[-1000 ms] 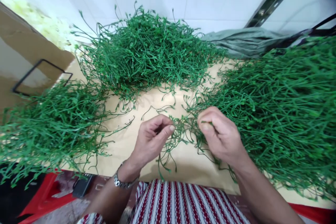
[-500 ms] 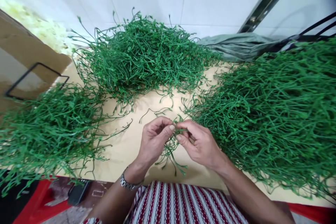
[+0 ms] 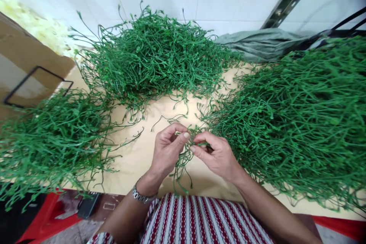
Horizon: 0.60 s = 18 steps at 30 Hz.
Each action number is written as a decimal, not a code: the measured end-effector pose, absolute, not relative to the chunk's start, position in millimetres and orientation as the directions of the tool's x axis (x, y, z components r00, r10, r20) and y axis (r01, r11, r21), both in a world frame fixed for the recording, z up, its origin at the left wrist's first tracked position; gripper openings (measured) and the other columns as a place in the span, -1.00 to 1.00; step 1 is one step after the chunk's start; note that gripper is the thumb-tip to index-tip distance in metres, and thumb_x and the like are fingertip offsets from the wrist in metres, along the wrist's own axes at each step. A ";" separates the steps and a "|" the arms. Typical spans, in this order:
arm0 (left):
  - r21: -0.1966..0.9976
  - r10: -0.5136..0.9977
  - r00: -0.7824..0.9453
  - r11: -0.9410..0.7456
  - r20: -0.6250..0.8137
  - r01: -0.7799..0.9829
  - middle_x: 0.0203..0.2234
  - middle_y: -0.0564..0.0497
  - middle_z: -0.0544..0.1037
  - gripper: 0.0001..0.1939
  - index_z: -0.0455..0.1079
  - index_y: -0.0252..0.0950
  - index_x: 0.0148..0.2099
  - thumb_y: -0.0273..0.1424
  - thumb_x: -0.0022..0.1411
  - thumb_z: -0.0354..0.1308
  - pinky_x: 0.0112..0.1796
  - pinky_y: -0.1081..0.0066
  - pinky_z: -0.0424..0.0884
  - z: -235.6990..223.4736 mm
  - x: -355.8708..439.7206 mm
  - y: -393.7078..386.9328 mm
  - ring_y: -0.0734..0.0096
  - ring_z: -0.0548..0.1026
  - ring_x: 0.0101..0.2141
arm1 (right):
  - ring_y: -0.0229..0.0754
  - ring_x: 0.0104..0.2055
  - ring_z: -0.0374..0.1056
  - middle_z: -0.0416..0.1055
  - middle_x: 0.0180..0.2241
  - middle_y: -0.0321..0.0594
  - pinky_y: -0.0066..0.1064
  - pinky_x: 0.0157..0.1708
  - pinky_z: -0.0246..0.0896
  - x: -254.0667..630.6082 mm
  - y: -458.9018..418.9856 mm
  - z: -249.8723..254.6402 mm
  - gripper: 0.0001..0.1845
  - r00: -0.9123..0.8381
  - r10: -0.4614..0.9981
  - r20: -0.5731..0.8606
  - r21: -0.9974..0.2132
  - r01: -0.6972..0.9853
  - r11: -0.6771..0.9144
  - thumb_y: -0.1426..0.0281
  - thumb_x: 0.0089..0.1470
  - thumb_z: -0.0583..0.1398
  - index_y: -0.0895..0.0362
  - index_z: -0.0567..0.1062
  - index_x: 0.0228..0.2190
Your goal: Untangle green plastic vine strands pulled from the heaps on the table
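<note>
My left hand [image 3: 167,149] and my right hand [image 3: 215,154] meet fingertip to fingertip over the tan board [image 3: 137,156]. Both pinch a small bunch of thin green plastic stems [image 3: 184,160], whose loose ends hang down toward my striped lap. My left wrist wears a metal watch [image 3: 142,196]. A big pile of the same green stems [image 3: 297,118] lies right beside my right hand. A second pile [image 3: 154,57] sits behind my hands, and a third pile [image 3: 54,137] lies to the left.
A brown cardboard sheet with a black wire frame [image 3: 31,80] stands at the far left. A grey-green bag [image 3: 263,44] lies by the white tiled wall. Red plastic [image 3: 45,221] shows below the board's near edge, with a small dark object [image 3: 88,204] on the floor.
My right hand has come left, away from the right pile, to meet my left hand. The bunch of stems now hangs between both sets of fingertips.
</note>
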State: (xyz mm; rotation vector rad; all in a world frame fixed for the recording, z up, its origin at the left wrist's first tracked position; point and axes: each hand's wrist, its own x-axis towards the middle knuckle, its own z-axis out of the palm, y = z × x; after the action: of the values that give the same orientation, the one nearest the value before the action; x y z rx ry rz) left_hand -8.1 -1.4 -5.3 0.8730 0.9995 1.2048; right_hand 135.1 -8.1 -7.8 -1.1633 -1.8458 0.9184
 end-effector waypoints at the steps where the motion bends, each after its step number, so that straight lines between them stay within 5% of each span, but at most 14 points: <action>1: 0.925 0.987 0.063 0.160 -0.147 -0.344 -0.71 0.19 0.15 -0.84 0.32 -0.32 -0.43 -0.37 0.02 0.24 -0.69 0.58 -0.11 -4.4 -7.0 -2.0 0.70 0.02 -0.71 | -0.41 -0.66 0.09 0.20 -0.64 -0.44 -0.56 -0.66 -0.02 135.8 -8.0 -7.6 -0.95 -0.299 0.931 0.210 -0.868 0.381 0.318 0.43 0.01 0.16 0.14 0.35 -0.46; 10: 0.772 0.942 0.138 0.330 -0.305 -0.543 -0.65 0.17 0.32 -0.79 0.21 -0.34 -0.47 -0.40 -0.01 0.21 -0.74 0.63 -0.04 6.0 8.4 3.3 0.77 0.04 -0.77 | -0.35 -0.57 0.19 0.32 -0.57 -0.32 -0.52 -0.56 0.07 131.7 -10.4 -13.7 -0.91 -0.330 0.830 0.450 -0.730 0.399 0.555 0.53 0.05 0.07 0.14 0.32 -0.46; 15: 0.821 0.979 0.037 0.191 -0.203 -0.539 -0.65 0.16 0.35 -0.80 0.16 -0.31 -0.46 -0.39 0.08 0.13 -0.73 0.63 -0.07 8.7 2.7 19.6 0.75 0.05 -0.78 | -0.29 -0.59 0.13 0.25 -0.62 -0.31 -0.44 -0.56 0.03 128.3 -15.7 -16.7 -0.87 -0.418 0.735 0.534 -0.561 0.475 0.678 0.55 0.03 0.04 0.14 0.33 -0.49; 18: 0.874 0.983 0.031 0.175 -0.181 -0.453 -0.66 0.16 0.32 -0.80 0.23 -0.34 -0.47 -0.37 0.04 0.18 -0.71 0.62 -0.07 11.8 -2.7 22.9 0.75 0.06 -0.76 | -0.31 -0.55 0.17 0.29 -0.55 -0.29 -0.46 -0.54 0.07 138.8 -12.2 -1.9 -0.93 -0.369 0.761 0.534 -0.628 0.430 0.649 0.53 0.05 0.10 0.14 0.35 -0.39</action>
State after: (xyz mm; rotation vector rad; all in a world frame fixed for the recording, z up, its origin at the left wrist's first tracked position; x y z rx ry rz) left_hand -2.7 22.9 11.8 0.7253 0.9481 1.2705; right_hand 138.8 -12.2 -1.9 -0.9271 -2.0126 0.4902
